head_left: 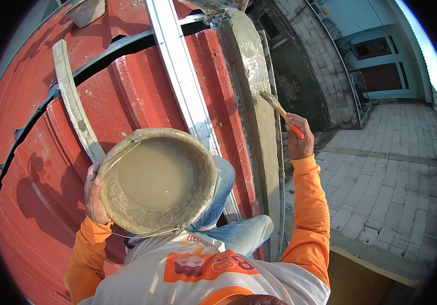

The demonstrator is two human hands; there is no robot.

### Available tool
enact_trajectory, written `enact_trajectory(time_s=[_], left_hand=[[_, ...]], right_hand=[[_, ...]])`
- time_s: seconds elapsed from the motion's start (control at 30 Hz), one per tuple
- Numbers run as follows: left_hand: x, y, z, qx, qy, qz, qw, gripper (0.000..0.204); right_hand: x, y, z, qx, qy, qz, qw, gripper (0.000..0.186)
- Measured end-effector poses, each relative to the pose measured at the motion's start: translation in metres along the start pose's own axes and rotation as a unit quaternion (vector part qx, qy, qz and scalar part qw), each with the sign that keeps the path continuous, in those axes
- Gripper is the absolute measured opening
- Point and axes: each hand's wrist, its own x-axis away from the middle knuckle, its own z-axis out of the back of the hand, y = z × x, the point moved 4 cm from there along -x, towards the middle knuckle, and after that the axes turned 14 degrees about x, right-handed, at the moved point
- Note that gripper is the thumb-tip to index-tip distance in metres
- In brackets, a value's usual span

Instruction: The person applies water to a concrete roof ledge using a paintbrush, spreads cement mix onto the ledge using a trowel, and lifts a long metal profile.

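My right hand (300, 136) is closed round the red handle of a paintbrush (278, 108). The brush's tip touches the top of a grey cement-plastered wall ledge (249, 61), whose far stretch looks wet and shiny. With my left hand (95, 195) I grip the left side of a round bucket (198, 201) crusted with dried cement. Murky grey-brown liquid (158, 170) lies inside it, and its thin wire handle hangs along the near rim. The bucket is tilted toward me above my lap; my left fingertips are partly hidden behind its wall.
Red corrugated roofing sheets (139, 91) spread under and left of me. A silver metal channel (178, 66) and a wooden strip (72, 96) lie across them. A mortar-stained container (86, 12) sits far left. Right of the ledge, the drop leads to block walls (381, 178) and a dark pit (295, 76).
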Motion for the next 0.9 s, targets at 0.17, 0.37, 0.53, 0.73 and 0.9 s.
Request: enact_trajectory(time_s=[0.17,0.37,0.53,0.73,0.9], left_hand=[[0.005,-0.009,0.011,0.071,0.015,0.084,0.994,0.051],[0.001,0.001,0.008,-0.096,0.063,0.032,0.993,0.038],[0.002,0.007,0.002,-0.193,0.075,0.001,0.978,0.033],[0.003,0.001,0.010,-0.197,0.085,0.015,0.977,0.039],[0.002,0.001,0.012,-0.202,0.076,0.022,0.976,0.040]], right_hand=[[0.000,0.016,0.019,-0.120,-0.240,-0.254,0.929,0.010],[0.001,-0.008,-0.069,0.049,-0.424,-0.034,0.904,0.019],[-0.098,-0.047,-0.114,0.075,-0.369,0.085,0.922,0.016],[-0.255,-0.065,-0.124,0.109,-0.142,0.104,0.978,0.020],[-0.284,-0.079,-0.102,0.069,0.022,0.152,0.986,0.016]])
